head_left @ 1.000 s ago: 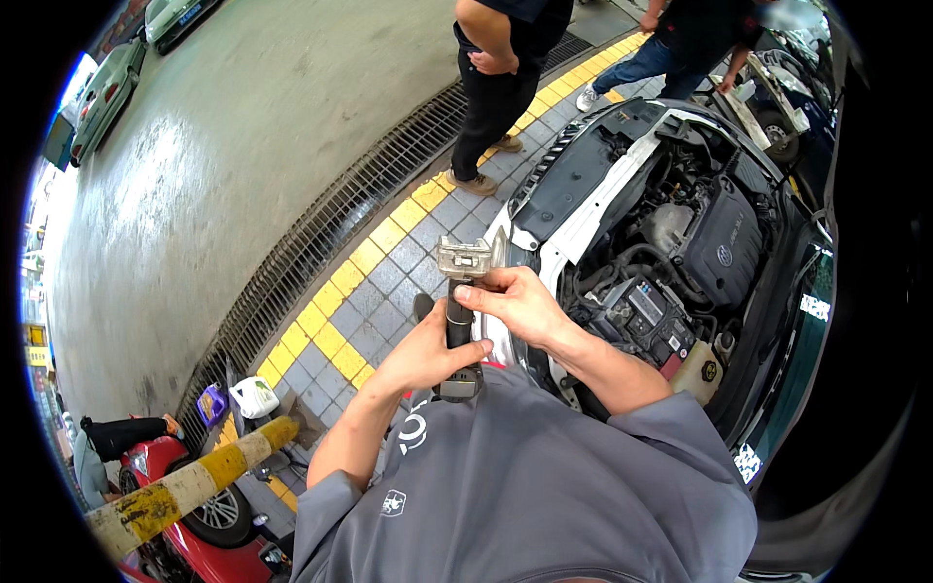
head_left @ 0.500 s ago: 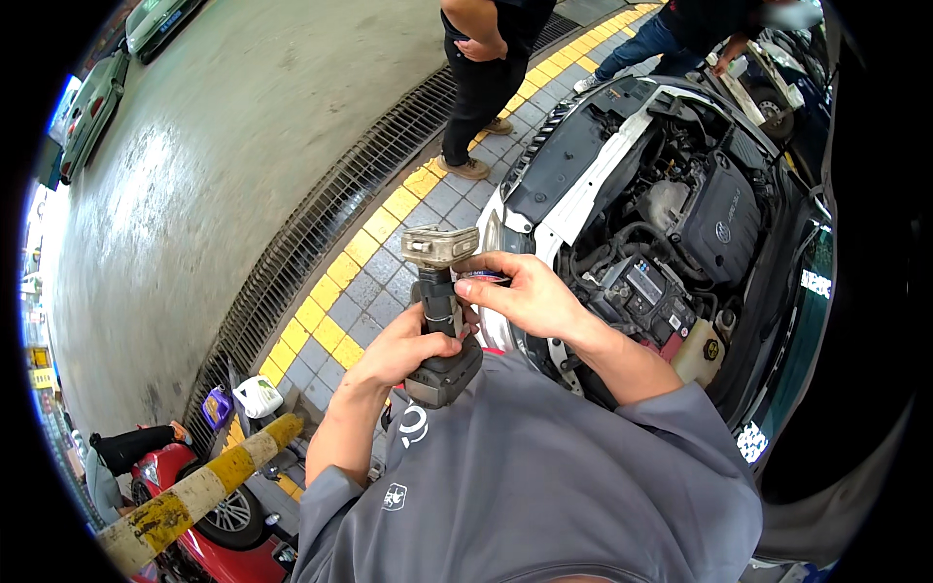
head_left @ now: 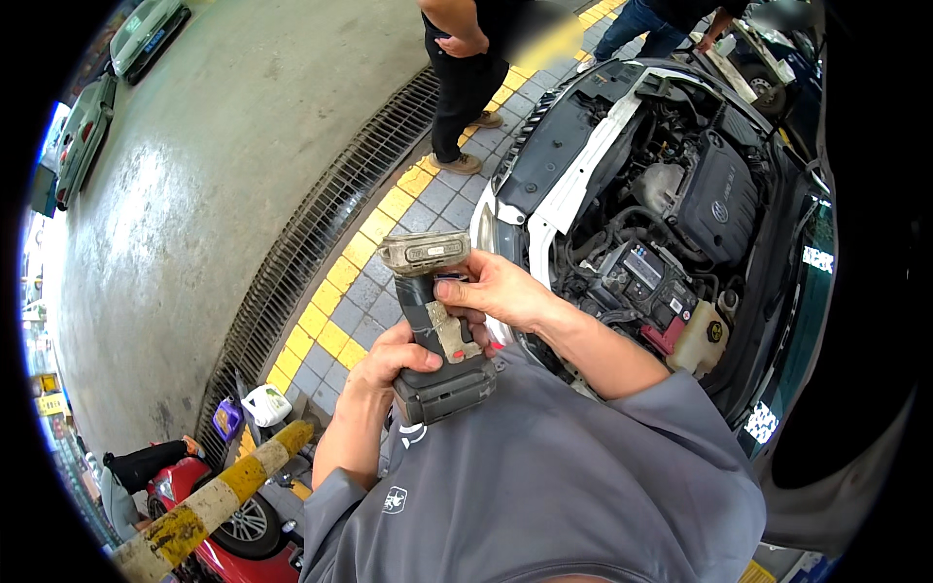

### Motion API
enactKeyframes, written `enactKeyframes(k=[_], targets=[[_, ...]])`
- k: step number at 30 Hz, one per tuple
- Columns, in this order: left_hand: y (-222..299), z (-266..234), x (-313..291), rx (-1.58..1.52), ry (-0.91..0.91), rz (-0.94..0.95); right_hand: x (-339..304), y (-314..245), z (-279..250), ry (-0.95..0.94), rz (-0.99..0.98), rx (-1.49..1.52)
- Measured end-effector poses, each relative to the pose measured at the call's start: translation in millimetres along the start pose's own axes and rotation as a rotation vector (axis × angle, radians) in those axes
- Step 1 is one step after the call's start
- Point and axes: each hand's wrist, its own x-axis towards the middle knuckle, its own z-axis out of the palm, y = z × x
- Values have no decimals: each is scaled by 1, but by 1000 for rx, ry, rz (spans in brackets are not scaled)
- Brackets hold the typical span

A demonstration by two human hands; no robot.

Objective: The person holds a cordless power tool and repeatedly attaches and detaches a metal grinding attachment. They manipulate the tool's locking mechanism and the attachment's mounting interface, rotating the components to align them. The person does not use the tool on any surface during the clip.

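In front of my chest, both hands hold a worn cordless power tool. It has a black grip, a scuffed beige-grey patch with a small red part, a grey slotted block at the upper end and a bulky black block at the lower end. My left hand is closed round its lower part, thumb across the near side. My right hand is closed on the upper grip, just under the grey block, with thumb and fingers pressed together there. A small dark piece shows by its fingertips; I cannot make out what it is.
To my right is a white car with its engine bay exposed. A person stands ahead by the floor grate. At left are a striped yellow-white bar, white jug, purple jug and red car.
The tool has turned in my hands, so its side with the beige patch and red part now shows. Both hands stay on it. My view has shifted slightly.
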Motion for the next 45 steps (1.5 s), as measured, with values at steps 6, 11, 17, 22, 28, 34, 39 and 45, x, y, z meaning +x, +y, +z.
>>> enactKeyframes(k=[6,11,17,22,28,34,39,45], targets=[[0,-3,1,49,49,16,10,18,-2,158,-171,-42],[-4,-5,4,119,112,-26,5,22,0,237,-168,-112],[-13,-10,12,356,273,-104,-5,30,1,258,-137,-298],[-34,-14,20,522,336,-22,0,36,1,246,-138,-253],[-26,-6,27,901,372,-73,3,37,-12,273,-52,-195],[6,-10,21,918,208,-193,-2,34,-14,298,-90,33],[-46,-69,9,52,284,95,-10,13,-12,298,-302,222],[-49,-7,5,-653,-101,307,8,8,-2,254,-408,354]])
